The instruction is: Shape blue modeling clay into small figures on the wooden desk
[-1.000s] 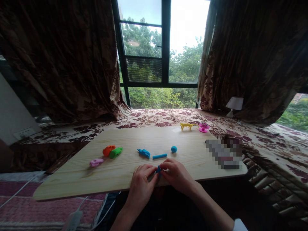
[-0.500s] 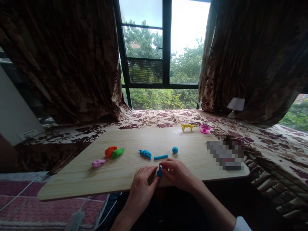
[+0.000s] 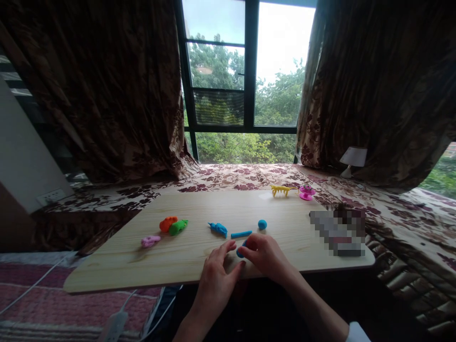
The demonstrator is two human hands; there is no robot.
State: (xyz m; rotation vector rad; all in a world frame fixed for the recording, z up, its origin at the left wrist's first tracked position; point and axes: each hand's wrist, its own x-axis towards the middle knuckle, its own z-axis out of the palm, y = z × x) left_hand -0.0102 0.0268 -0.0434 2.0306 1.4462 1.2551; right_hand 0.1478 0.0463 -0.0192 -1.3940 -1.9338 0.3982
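Observation:
My right hand (image 3: 268,257) pinches a small flattened piece of blue modelling clay (image 3: 240,252) between thumb and fingers, near the table's front edge. Just left of it, my left hand (image 3: 218,274) is open, its thumb and fingers spread, and nothing shows in it. Beyond the hands lie a blue clay roll (image 3: 241,234), a round blue clay ball (image 3: 262,224) and a blue clay figure (image 3: 217,229) with a pointed end. My right fingers partly cover the piece they hold.
On the light wooden table (image 3: 117,266) sit orange (image 3: 167,223), green (image 3: 178,227) and pink (image 3: 150,241) clay pieces at left. A yellow clay figure (image 3: 280,190) and a pink stand-like piece (image 3: 306,192) are at the back right. A pixelated item (image 3: 340,235) lies on the right.
My left hand has let go of the blue clay, and its fingers have spread. My right hand keeps hold of the piece, which now shows a broader face. The view has shifted slightly.

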